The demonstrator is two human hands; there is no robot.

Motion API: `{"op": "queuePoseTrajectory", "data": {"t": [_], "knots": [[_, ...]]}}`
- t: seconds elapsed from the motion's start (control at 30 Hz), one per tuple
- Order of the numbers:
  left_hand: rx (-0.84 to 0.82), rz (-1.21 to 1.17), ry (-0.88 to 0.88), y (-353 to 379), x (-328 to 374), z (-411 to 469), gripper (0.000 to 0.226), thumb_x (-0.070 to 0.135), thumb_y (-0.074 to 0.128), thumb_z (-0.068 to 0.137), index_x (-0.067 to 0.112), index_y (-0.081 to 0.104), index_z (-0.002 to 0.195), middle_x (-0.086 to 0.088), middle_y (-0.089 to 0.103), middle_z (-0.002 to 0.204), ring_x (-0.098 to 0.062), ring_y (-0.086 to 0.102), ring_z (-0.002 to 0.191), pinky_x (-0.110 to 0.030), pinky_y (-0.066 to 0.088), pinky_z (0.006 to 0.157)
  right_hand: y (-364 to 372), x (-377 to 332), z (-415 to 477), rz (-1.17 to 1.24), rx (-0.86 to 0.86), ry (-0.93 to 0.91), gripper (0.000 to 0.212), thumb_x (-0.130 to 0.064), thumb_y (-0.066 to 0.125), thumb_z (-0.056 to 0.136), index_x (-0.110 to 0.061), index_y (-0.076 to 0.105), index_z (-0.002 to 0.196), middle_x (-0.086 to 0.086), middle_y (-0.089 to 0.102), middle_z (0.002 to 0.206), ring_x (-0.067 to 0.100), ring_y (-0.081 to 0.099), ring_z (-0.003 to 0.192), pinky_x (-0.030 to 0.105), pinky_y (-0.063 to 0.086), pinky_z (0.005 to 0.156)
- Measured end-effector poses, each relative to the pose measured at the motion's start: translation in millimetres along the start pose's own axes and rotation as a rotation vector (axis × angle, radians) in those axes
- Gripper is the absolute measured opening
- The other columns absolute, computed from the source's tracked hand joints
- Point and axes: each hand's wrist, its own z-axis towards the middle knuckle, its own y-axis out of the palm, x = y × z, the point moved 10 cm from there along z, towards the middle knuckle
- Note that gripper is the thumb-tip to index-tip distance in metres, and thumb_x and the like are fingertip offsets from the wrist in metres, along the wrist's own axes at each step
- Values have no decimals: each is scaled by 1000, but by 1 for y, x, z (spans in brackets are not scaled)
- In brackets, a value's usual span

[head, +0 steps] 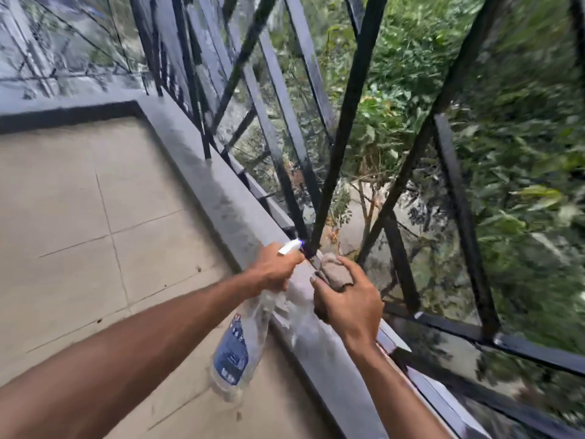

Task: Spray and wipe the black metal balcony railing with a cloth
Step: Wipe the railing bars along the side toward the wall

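The black metal railing (pixel 346 122) runs from upper left to lower right, its slanted bars meeting at a foot on the grey ledge (pixel 202 172). My left hand (pixel 275 269) grips the neck of a clear spray bottle (pixel 235 346) with a blue label; its white nozzle points at the bars' foot. My right hand (pixel 348 304) holds a bunched grey-brown cloth (pixel 335 270) against the base of a bar, just right of the nozzle.
Beige floor tiles (pixel 79 223) fill the left side inside the ledge. Beyond the railing lie green foliage (pixel 522 153) and a drop to ground below. A glass panel with reflections stands at the far upper left.
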Motion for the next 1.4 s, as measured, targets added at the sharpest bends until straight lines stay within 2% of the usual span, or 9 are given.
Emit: {"op": "queuePoseTrajectory", "data": {"t": [0.27,0.47,0.73,0.83,0.93,1.03,1.2,1.3,1.4], "knots": [[-111,-33,-38,24,-23,-1,26,27,68,97,12,61,77,-7,61,70,-14,54,41,-24,44,46,11,18,-11,68,14,-38,62,-54,84,72,-38,64,128,-13,71,115,14,67,102,31,55,83],[-115,-107,-55,12,-17,2,26,28,73,93,10,63,77,-6,59,64,-19,52,45,-30,45,52,36,18,-14,178,-27,-10,66,-39,73,91,-31,43,149,-8,48,116,10,56,101,26,47,84],[-35,-111,22,-36,9,-8,13,6,66,89,11,55,87,-14,55,87,-18,52,47,-22,41,43,55,-24,30,350,210,11,61,-24,62,99,-27,33,153,9,43,144,23,50,123,37,48,99],[-19,-124,78,-46,24,-12,20,0,63,87,16,52,80,-14,53,85,-19,52,47,-19,37,38,64,-2,58,378,168,166,60,-18,62,99,-21,36,153,10,45,144,27,49,127,18,37,98],[-39,-126,125,-46,38,-22,20,-3,60,88,15,52,82,-9,53,80,-17,51,53,-21,41,42,82,8,56,195,44,60,60,-20,64,98,-18,36,152,10,42,147,15,39,127,11,20,98],[-16,-142,168,-51,48,-30,22,-4,58,89,15,54,79,-8,53,78,-18,50,57,-25,44,50,88,15,58,184,55,43,71,-20,74,89,-16,38,150,11,44,147,25,37,139,32,25,117],[11,-149,203,-61,61,-40,21,-5,56,90,14,55,80,-10,53,79,-20,51,61,-29,45,55,90,16,49,176,30,-29,80,-8,78,82,-20,38,150,9,43,144,23,39,135,31,24,119],[28,-139,234,-67,68,-43,21,-6,55,89,13,54,79,-13,52,81,-23,50,58,-30,45,54,85,11,46,158,103,-115,68,-6,73,86,-21,42,144,7,49,130,20,44,121,42,40,112],[25,-127,236,-69,69,-44,19,-6,57,89,12,56,82,-14,54,82,-24,52,60,-30,46,54,78,-13,39,104,189,-243,61,-4,68,88,-21,44,142,4,50,129,16,41,119,25,25,103]]}}
